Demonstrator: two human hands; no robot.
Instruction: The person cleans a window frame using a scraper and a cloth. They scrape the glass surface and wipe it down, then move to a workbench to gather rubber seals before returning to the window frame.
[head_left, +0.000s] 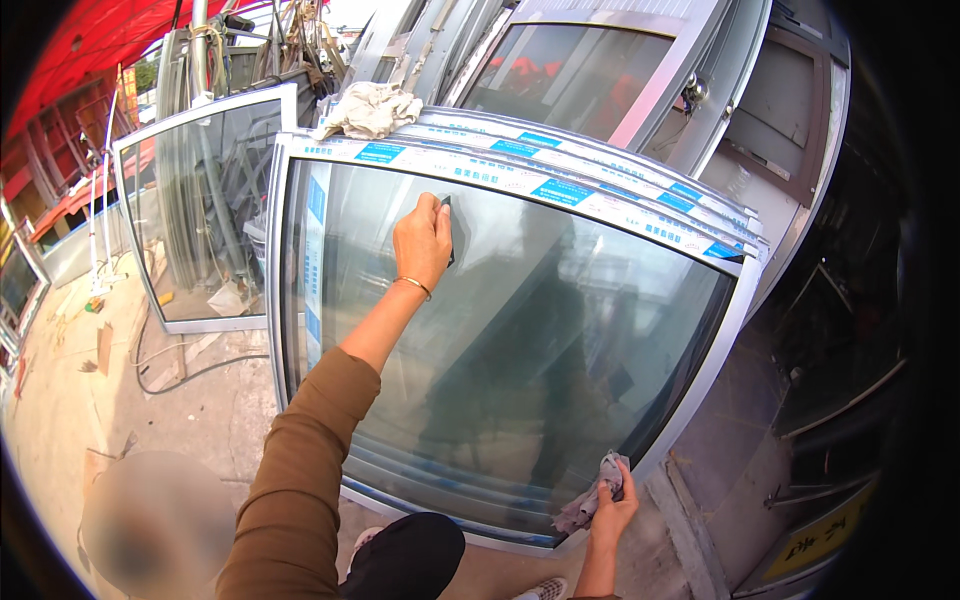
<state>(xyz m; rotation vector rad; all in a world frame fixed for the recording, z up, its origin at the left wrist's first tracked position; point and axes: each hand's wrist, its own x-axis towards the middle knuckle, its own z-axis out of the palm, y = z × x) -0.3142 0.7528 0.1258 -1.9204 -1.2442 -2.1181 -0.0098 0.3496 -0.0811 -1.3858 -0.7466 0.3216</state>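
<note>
A framed glass pane (520, 330) stands tilted before me, its silver frame (690, 420) edged along the top with blue-and-white protective film (470, 172). At the pane's upper left, my left hand (423, 240) is closed around a thin, dark, flat-edged tool (448, 204), held at the glass. Most of that tool is hidden by the fingers, so its exact kind is unclear. Down at the lower right corner, my right hand (613, 505) grips a crumpled greyish-pink cloth (582, 508), which lies against the glass and frame.
More film-covered frames (600, 165) stack behind the pane, with a cream rag (372, 108) on top. Another glazed frame (205, 215) leans at the left. Wooden strips (686, 520) lie at the lower right. A dark hose (190, 385) curves over the concrete floor (215, 430).
</note>
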